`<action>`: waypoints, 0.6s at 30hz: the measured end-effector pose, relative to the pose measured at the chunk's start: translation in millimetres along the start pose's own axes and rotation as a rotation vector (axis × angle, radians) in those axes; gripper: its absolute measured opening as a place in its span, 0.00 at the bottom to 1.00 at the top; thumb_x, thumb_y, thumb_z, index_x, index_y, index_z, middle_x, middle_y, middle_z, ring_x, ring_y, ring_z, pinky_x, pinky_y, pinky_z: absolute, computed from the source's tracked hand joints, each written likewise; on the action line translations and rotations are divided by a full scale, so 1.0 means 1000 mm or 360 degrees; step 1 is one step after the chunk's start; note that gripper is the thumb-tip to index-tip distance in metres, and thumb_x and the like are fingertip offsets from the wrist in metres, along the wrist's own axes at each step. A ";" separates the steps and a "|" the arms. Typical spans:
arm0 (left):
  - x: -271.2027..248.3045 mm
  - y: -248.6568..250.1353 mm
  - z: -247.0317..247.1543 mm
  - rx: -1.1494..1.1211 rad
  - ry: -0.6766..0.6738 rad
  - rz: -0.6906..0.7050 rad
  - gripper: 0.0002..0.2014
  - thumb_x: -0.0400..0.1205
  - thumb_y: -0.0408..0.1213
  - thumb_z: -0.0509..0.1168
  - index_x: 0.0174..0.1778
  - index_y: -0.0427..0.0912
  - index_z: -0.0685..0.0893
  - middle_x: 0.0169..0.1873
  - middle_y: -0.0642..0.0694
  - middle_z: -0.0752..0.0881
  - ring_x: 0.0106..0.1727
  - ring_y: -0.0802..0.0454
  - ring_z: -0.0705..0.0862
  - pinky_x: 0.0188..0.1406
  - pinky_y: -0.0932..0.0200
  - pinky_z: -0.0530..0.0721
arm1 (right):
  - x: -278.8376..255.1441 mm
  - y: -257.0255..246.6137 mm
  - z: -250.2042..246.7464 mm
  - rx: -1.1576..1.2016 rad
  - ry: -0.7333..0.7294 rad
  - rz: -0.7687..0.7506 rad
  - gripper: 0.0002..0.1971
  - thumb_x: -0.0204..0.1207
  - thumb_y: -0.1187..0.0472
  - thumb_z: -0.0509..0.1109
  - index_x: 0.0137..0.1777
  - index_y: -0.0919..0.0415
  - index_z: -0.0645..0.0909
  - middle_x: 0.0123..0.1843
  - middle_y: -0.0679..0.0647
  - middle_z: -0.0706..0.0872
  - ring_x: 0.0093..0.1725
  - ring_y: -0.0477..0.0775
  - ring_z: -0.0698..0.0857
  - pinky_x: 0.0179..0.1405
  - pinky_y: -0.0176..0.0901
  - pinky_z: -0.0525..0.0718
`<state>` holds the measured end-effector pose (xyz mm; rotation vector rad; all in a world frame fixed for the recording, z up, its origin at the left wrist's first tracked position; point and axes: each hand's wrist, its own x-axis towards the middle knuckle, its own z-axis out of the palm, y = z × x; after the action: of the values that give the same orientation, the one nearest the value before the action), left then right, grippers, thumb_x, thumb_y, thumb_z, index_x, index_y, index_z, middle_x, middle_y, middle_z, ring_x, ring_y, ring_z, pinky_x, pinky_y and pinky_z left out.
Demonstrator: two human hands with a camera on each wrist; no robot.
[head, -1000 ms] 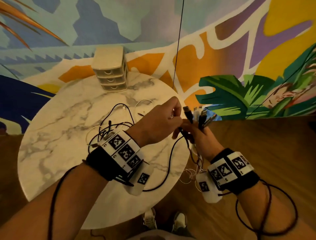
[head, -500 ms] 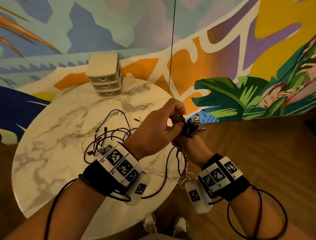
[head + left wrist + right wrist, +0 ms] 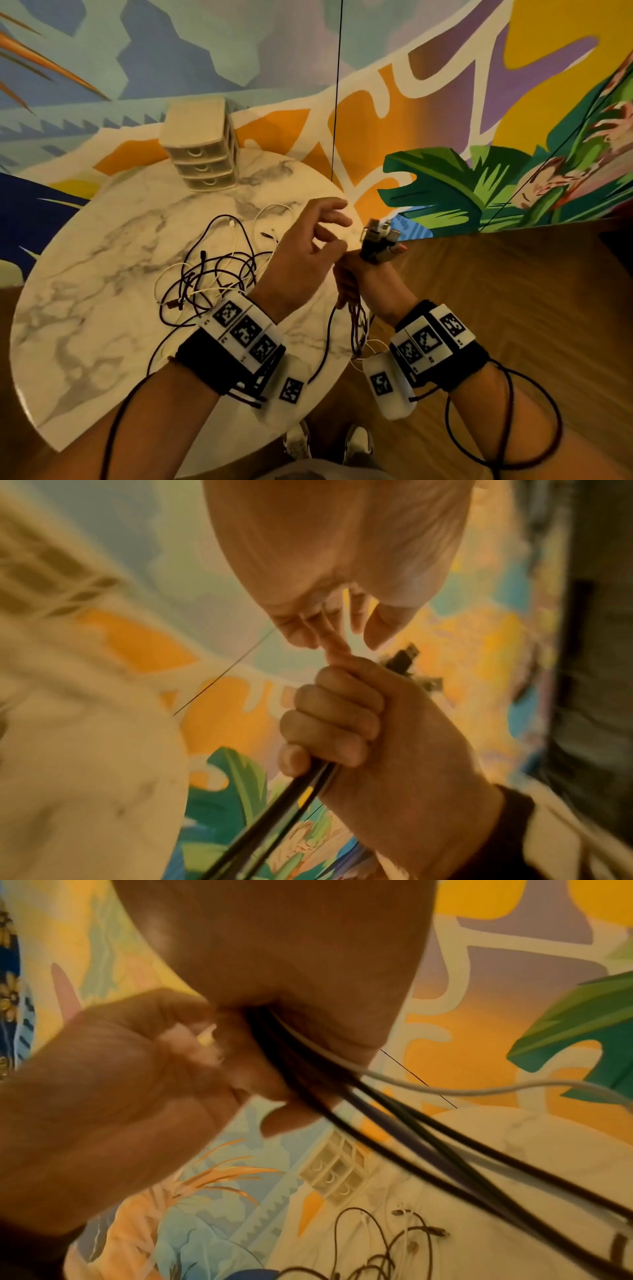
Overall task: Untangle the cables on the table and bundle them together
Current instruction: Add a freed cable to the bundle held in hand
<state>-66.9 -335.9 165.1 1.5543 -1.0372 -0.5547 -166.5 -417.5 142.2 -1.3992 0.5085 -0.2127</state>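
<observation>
My right hand (image 3: 354, 279) grips a bundle of black and white cables in its fist, just past the table's right edge. The plug ends (image 3: 379, 237) stick up above the fist, and the cables (image 3: 358, 329) hang below it and run back onto the table. In the left wrist view the right hand (image 3: 342, 718) is curled round the cables (image 3: 291, 804). My left hand (image 3: 308, 246) hovers beside the plugs with its fingers loosely spread and holds nothing. A loose tangle of black and white cables (image 3: 212, 274) lies on the round marble table (image 3: 85, 308).
A small beige three-drawer unit (image 3: 202, 150) stands at the table's far edge. A painted wall rises close behind the table, and a thin black line (image 3: 337, 85) hangs in front of it. Wooden floor (image 3: 513, 325) lies to the right. My shoes (image 3: 298, 442) show below the table's near edge.
My left hand has let go of the plug ends and spread its fingers, drawing slightly left. The right hand still grips the bundle and has tipped the plugs a little rightward.
</observation>
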 end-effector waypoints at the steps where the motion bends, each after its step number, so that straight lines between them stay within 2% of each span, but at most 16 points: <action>1: 0.000 -0.009 0.003 -0.0132 0.0013 -0.0168 0.19 0.73 0.34 0.61 0.60 0.51 0.77 0.50 0.50 0.84 0.38 0.58 0.77 0.33 0.69 0.76 | 0.000 0.004 0.001 -0.0016 0.0006 0.0057 0.30 0.84 0.67 0.55 0.17 0.51 0.73 0.17 0.47 0.66 0.17 0.49 0.64 0.21 0.43 0.70; 3: -0.008 -0.043 0.007 -0.0165 -0.0029 -0.0480 0.09 0.77 0.36 0.60 0.51 0.50 0.80 0.43 0.50 0.83 0.35 0.57 0.76 0.29 0.69 0.73 | -0.004 0.012 0.001 -0.0058 0.0031 0.0140 0.32 0.83 0.64 0.57 0.13 0.50 0.72 0.16 0.46 0.64 0.17 0.48 0.61 0.20 0.41 0.62; 4: -0.017 -0.063 0.007 -0.0112 -0.0074 -0.0625 0.06 0.81 0.38 0.59 0.46 0.49 0.81 0.40 0.49 0.83 0.35 0.56 0.76 0.28 0.66 0.72 | -0.005 0.015 -0.001 -0.0048 0.0056 0.0158 0.31 0.83 0.62 0.58 0.13 0.51 0.69 0.16 0.47 0.64 0.17 0.48 0.60 0.20 0.40 0.60; 5: -0.028 -0.084 0.004 0.0014 -0.0171 -0.0758 0.07 0.83 0.42 0.57 0.43 0.49 0.80 0.39 0.47 0.83 0.35 0.54 0.78 0.29 0.61 0.73 | -0.007 0.018 -0.004 0.0002 0.0091 0.0178 0.31 0.83 0.61 0.59 0.14 0.51 0.67 0.16 0.47 0.63 0.17 0.47 0.59 0.20 0.39 0.59; 6: -0.041 -0.107 -0.002 0.0321 -0.0382 -0.0850 0.10 0.83 0.49 0.57 0.41 0.49 0.79 0.40 0.46 0.84 0.38 0.50 0.80 0.33 0.56 0.75 | -0.008 0.019 -0.010 0.0063 0.0141 0.0195 0.31 0.83 0.61 0.60 0.15 0.50 0.64 0.17 0.47 0.62 0.17 0.47 0.58 0.19 0.38 0.58; 8: -0.073 -0.148 -0.019 0.1331 -0.1112 -0.0850 0.17 0.78 0.62 0.61 0.46 0.51 0.79 0.47 0.45 0.84 0.48 0.44 0.83 0.45 0.54 0.78 | -0.008 0.021 -0.019 0.0153 0.0232 0.0198 0.29 0.83 0.63 0.60 0.18 0.50 0.62 0.18 0.46 0.61 0.18 0.46 0.56 0.19 0.37 0.55; 9: -0.089 -0.163 -0.026 0.1726 -0.1443 -0.0825 0.22 0.75 0.64 0.64 0.53 0.49 0.80 0.54 0.44 0.84 0.54 0.43 0.82 0.52 0.52 0.79 | -0.008 0.021 -0.023 0.0192 0.0265 0.0189 0.28 0.83 0.63 0.60 0.19 0.51 0.61 0.18 0.46 0.60 0.18 0.46 0.56 0.19 0.37 0.54; 10: -0.104 -0.172 -0.030 0.1945 -0.1675 -0.0780 0.27 0.74 0.62 0.66 0.62 0.47 0.79 0.60 0.42 0.82 0.60 0.41 0.80 0.59 0.51 0.77 | -0.008 0.022 -0.026 0.0229 0.0291 0.0184 0.27 0.83 0.64 0.59 0.21 0.52 0.60 0.17 0.46 0.60 0.18 0.46 0.55 0.18 0.37 0.54; 11: -0.115 -0.177 -0.033 0.2023 -0.1795 -0.0733 0.29 0.76 0.57 0.67 0.69 0.44 0.75 0.66 0.41 0.79 0.66 0.39 0.77 0.65 0.50 0.74 | -0.008 0.022 -0.029 0.0258 0.0311 0.0183 0.26 0.83 0.64 0.59 0.21 0.53 0.59 0.17 0.46 0.60 0.17 0.46 0.55 0.17 0.36 0.53; 13: -0.126 -0.181 -0.033 0.2043 -0.1851 -0.0589 0.25 0.81 0.47 0.63 0.74 0.42 0.72 0.72 0.40 0.74 0.72 0.38 0.72 0.72 0.50 0.69 | -0.009 0.027 -0.031 0.0274 0.0325 0.0204 0.26 0.84 0.64 0.58 0.23 0.54 0.58 0.17 0.46 0.59 0.16 0.45 0.55 0.17 0.35 0.53; 14: -0.124 -0.179 -0.031 0.2037 -0.1838 -0.0536 0.23 0.82 0.45 0.61 0.72 0.42 0.74 0.71 0.40 0.76 0.71 0.38 0.74 0.71 0.50 0.71 | -0.010 0.029 -0.032 0.0236 0.0324 0.0214 0.25 0.84 0.64 0.58 0.23 0.54 0.58 0.17 0.46 0.59 0.16 0.46 0.55 0.17 0.35 0.53; 16: -0.114 -0.164 -0.019 0.1945 -0.1716 -0.0519 0.18 0.82 0.46 0.60 0.65 0.43 0.78 0.63 0.40 0.80 0.62 0.38 0.79 0.59 0.51 0.77 | -0.013 0.036 -0.036 0.0097 0.0294 0.0252 0.26 0.84 0.61 0.59 0.22 0.54 0.60 0.17 0.46 0.60 0.17 0.46 0.56 0.17 0.36 0.56; 18: -0.095 -0.133 -0.002 0.1716 -0.1411 -0.0500 0.13 0.81 0.48 0.60 0.55 0.45 0.79 0.53 0.41 0.83 0.52 0.40 0.82 0.45 0.53 0.77 | -0.017 0.044 -0.041 -0.0105 0.0247 0.0312 0.26 0.84 0.58 0.59 0.21 0.54 0.62 0.17 0.47 0.62 0.17 0.47 0.58 0.20 0.39 0.59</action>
<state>-70.8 -256.8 22.4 2.5239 -1.9755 -1.0497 -206.6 -439.1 99.3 -1.3933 0.7830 -0.1473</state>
